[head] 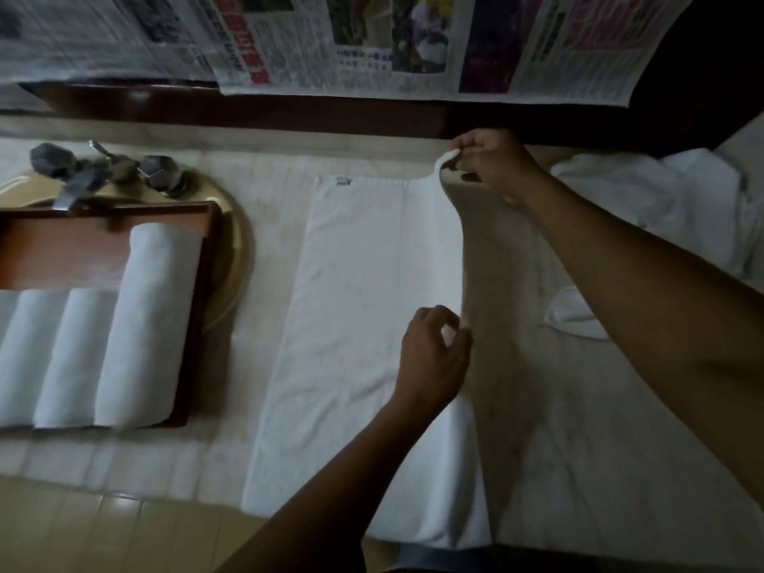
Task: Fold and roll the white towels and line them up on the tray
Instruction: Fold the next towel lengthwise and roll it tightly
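Near end of the white towel (364, 324) partly hidden behind the left forearm; rest spread lengthwise on the pale counter (256, 258). Midway along its right edge, left hand (434, 357), fingers curled, pinching the hem. Off to the left, wooden tray (202, 283) cut off by the frame, with rolled towels (140, 324) side by side. Farther back, right hand (492, 163) pinching the raised far corner. Dim towel heap (661, 200) beyond.

We were in a bathroom, it seemed: a round beige sink (233, 241) with a metal tap (76, 181) was set in a pale stone table (264, 200), the floor (103, 527) below was tiled, and rolled white towels (136, 324) lay on a wooden tray (200, 291).
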`<state>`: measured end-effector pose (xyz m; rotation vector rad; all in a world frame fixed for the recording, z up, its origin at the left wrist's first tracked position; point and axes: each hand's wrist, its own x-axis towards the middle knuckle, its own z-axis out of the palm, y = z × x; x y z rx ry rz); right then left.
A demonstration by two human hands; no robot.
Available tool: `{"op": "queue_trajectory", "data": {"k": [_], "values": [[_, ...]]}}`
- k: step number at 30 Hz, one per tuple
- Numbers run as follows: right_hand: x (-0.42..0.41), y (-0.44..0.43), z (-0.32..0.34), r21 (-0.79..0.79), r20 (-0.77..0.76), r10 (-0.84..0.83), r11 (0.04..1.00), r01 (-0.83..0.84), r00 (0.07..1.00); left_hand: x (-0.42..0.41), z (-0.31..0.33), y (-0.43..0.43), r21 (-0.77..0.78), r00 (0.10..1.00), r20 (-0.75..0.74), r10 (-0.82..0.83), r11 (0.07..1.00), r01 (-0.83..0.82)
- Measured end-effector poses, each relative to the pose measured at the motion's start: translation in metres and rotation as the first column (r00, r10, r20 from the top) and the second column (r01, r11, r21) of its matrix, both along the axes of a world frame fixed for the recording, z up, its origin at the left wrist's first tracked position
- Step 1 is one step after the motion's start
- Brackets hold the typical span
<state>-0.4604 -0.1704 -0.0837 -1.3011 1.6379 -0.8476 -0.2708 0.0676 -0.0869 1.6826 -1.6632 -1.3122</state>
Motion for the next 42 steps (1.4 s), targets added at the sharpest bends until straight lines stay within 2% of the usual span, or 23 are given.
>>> {"op": "queue_trajectory", "data": {"k": [3, 6, 9, 11, 16, 20, 23, 25, 28, 29, 31, 33, 35, 40, 42], "values": [[0.03, -0.009, 0.003, -0.072, -0.052, 0.024, 0.997, -0.027, 0.998, 0.035, 0.011, -0.01, 0.059, 0.997, -0.056, 0.06, 0.997, -0.056], [0.064, -0.026, -0.002, -0.18, -0.181, 0.044, 0.981, -0.077, 0.983, 0.074, 0.016, -0.019, 0.186, 0.971, -0.185, 0.149, 0.976, -0.114], [0.101, -0.043, -0.012, -0.167, -0.296, 0.057, 0.98, -0.111, 0.954, 0.111, 0.015, -0.026, 0.327, 0.909, -0.323, 0.263, 0.932, -0.154], [0.126, -0.051, -0.019, -0.151, -0.339, 0.078, 0.979, -0.136, 0.938, 0.132, 0.012, -0.033, 0.394, 0.873, -0.359, 0.33, 0.902, -0.179], [0.177, -0.061, -0.038, -0.092, -0.453, 0.113, 0.981, -0.172, 0.884, 0.172, -0.007, -0.046, 0.481, 0.839, -0.341, 0.424, 0.846, -0.231], [0.202, -0.061, -0.048, -0.044, -0.556, 0.146, 0.978, -0.204, 0.818, 0.19, -0.025, -0.051, 0.585, 0.797, -0.314, 0.516, 0.767, -0.266], [0.21, -0.061, -0.06, -0.029, -0.56, 0.152, 0.979, -0.202, 0.814, 0.199, -0.032, -0.054, 0.592, 0.838, -0.203, 0.506, 0.745, -0.307], [0.211, -0.063, -0.07, -0.02, -0.566, 0.146, 0.982, -0.19, 0.811, 0.203, -0.03, -0.056, 0.627, 0.841, -0.217, 0.496, 0.731, -0.27], [0.21, -0.066, -0.081, -0.042, -0.568, 0.126, 0.983, -0.181, 0.813, 0.214, -0.016, -0.063, 0.693, 0.723, -0.438, 0.534, 0.713, -0.107], [0.209, -0.066, -0.082, -0.049, -0.572, 0.127, 0.981, -0.189, 0.81, 0.22, -0.015, -0.065, 0.676, 0.709, -0.463, 0.532, 0.729, -0.106], [0.207, -0.068, -0.084, -0.057, -0.576, 0.129, 0.979, -0.197, 0.807, 0.233, -0.024, -0.067, 0.597, 0.778, -0.359, 0.516, 0.768, -0.233], [0.207, -0.071, -0.082, -0.042, -0.585, 0.139, 0.979, -0.201, 0.799, 0.242, -0.04, -0.065, 0.474, 0.877, -0.12, 0.466, 0.803, -0.362], [0.209, -0.075, -0.079, -0.016, -0.586, 0.148, 0.981, -0.194, 0.797, 0.244, -0.049, -0.063, 0.392, 0.919, 0.038, 0.393, 0.84, -0.376], [0.215, -0.08, -0.08, 0.025, -0.619, 0.148, 0.985, -0.169, 0.771, 0.238, -0.05, -0.066, 0.371, 0.953, 0.115, 0.281, 0.878, -0.303], [0.216, -0.08, -0.084, 0.029, -0.631, 0.138, 0.988, -0.154, 0.764, 0.235, -0.047, -0.069, 0.483, 0.943, 0.0, 0.331, 0.826, -0.29]]}}
